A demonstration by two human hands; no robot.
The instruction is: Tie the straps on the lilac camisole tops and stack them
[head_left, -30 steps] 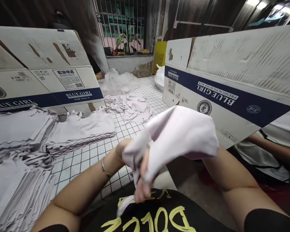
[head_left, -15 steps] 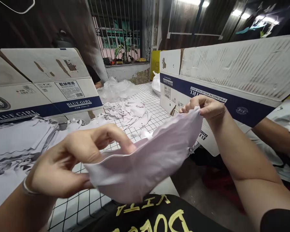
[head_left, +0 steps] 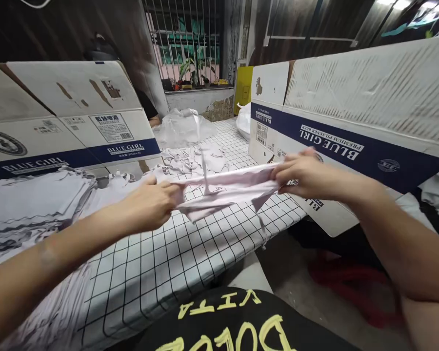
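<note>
A pale lilac garment [head_left: 237, 187] of thin cloth is stretched between my hands above the table, with a narrow strap standing up from it and loose ends hanging below. My left hand [head_left: 157, 200] is closed on its left end. At the other end, my right hand [head_left: 296, 173] pinches the cloth, blurred by motion. Behind the garment lies a loose heap of similar lilac pieces [head_left: 193, 158]. Left of my left arm are flat stacks of the same cloth [head_left: 32, 200].
The table [head_left: 197, 243] has a white cloth with a black grid. Blue Girl cartons stand at left [head_left: 106, 122] and right [head_left: 336, 107]. Clear plastic bags [head_left: 185, 126] lie at the back. Another person's arm [head_left: 153, 119] shows behind the left carton.
The garment has moved away from me, over the table, and is pulled out flatter and more level. My left hand has swung forward and closed on its end; my right hand has come slightly lower.
</note>
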